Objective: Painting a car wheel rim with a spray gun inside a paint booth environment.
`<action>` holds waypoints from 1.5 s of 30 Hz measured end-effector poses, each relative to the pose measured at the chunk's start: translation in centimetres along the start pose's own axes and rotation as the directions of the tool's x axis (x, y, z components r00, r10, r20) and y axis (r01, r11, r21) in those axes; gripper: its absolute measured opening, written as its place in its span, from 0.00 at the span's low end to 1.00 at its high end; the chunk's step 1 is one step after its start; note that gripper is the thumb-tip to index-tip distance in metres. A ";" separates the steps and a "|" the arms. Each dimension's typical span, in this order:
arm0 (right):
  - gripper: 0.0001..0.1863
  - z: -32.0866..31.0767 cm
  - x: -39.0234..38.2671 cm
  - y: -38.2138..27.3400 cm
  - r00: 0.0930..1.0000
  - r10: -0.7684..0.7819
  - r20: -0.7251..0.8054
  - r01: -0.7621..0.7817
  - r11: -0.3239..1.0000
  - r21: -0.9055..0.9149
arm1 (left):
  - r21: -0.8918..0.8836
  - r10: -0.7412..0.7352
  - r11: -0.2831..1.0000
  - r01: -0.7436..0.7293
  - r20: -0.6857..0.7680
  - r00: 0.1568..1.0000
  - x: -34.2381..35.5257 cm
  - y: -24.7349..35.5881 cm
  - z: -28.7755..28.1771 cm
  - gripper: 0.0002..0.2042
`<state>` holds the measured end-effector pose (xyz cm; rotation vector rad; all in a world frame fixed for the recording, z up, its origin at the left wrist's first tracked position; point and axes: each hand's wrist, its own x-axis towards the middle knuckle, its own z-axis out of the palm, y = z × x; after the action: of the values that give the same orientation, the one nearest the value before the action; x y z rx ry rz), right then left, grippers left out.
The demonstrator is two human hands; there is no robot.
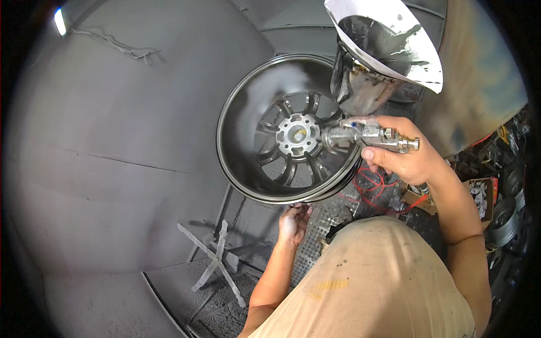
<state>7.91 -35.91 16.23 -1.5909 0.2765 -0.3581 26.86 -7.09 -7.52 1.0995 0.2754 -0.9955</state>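
My right hand (414, 155) is wrapped round a metal spray gun (360, 135), whose front end points left at the wheel. On top of the gun sits a paint-smeared metal cup (363, 90). A white paper cone (422, 42), streaked with dark paint, lines the cup's mouth. The dark grey wheel rim (231, 163) has its hollow inner side facing me, with spokes round a paler hub (298, 134). Below its near edge, my left hand (294, 224) grips the rim with curled fingers, their tips partly hidden. The cup and gun cover the rim's right side.
A grey-coated cross-shaped stand (217, 259) is at the lower left, near grey walls (135, 129). A red hose (372, 186) loops on the floor right of the wheel. Cardboard boxes (479, 197) and metal cans (504, 222) crowd the right edge.
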 end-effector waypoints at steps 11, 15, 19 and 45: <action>0.24 -0.5 0.1 0.5 0.991 0.043 0.128 -0.046 0.999 0.020 | -0.059 0.095 0.993 -0.098 -0.048 0.994 0.7 1.1 -1.1 0.09; 0.23 -0.3 0.5 0.5 1.000 -0.010 -0.012 0.008 0.988 -0.152 | -0.017 0.117 0.993 -0.120 -0.136 0.984 1.0 2.2 -1.0 0.11; 0.22 -0.2 1.3 0.1 0.987 0.044 -0.155 -0.055 0.996 -0.067 | -0.011 0.107 0.994 -0.108 -0.110 0.988 2.2 2.7 -2.0 0.12; 0.24 -1.3 0.3 0.2 0.984 0.128 -0.124 -0.138 0.987 -0.077 | 0.096 -0.086 0.992 0.082 0.036 0.996 -1.1 -0.6 1.5 0.09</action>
<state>7.67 -37.18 16.07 -1.6275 0.4932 -0.3421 25.31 -7.85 -6.47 1.1594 0.2458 -1.1142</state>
